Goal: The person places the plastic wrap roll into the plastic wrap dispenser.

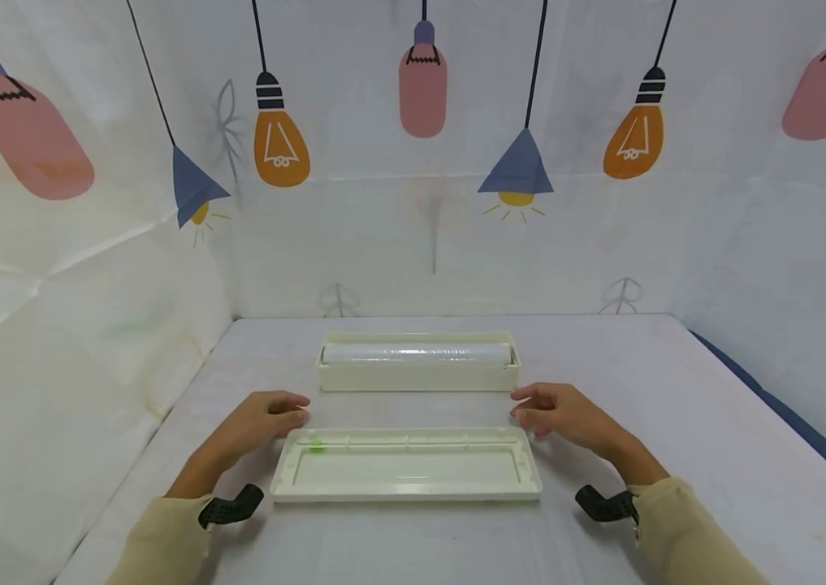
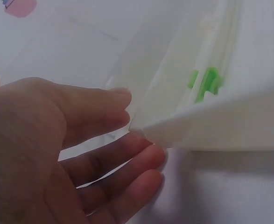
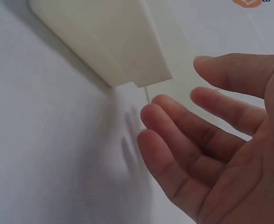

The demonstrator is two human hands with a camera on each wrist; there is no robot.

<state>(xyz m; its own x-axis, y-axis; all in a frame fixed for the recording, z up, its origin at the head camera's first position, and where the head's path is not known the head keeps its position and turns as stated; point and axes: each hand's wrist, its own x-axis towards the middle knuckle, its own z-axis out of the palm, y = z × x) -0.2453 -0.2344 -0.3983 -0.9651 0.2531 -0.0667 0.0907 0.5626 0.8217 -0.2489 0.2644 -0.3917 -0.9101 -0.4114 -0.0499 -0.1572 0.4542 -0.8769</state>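
Note:
A long cream lid (image 1: pixel 405 479) lies inner side up on the table, with a small green slider (image 1: pixel 317 447) on its rail near the left end. Behind it stands the matching cream box (image 1: pixel 420 378), holding a roll of clear plastic wrap (image 1: pixel 416 353). My left hand (image 1: pixel 262 418) is by the lid's far left corner, fingers loosely bent; in the left wrist view its fingertips (image 2: pixel 146 156) are close to that corner, and I cannot tell whether they touch. My right hand (image 1: pixel 566 416) hovers off the right ends of lid and box, fingers relaxed and apart, holding nothing.
A white cloth covers the table (image 1: pixel 398 552). White sheets printed with hanging lamps form a back wall (image 1: pixel 383 244) and side walls. A dark blue strip (image 1: pixel 785 410) runs along the table's right edge. Black wrist mounts (image 1: pixel 231 505) sit at both cuffs.

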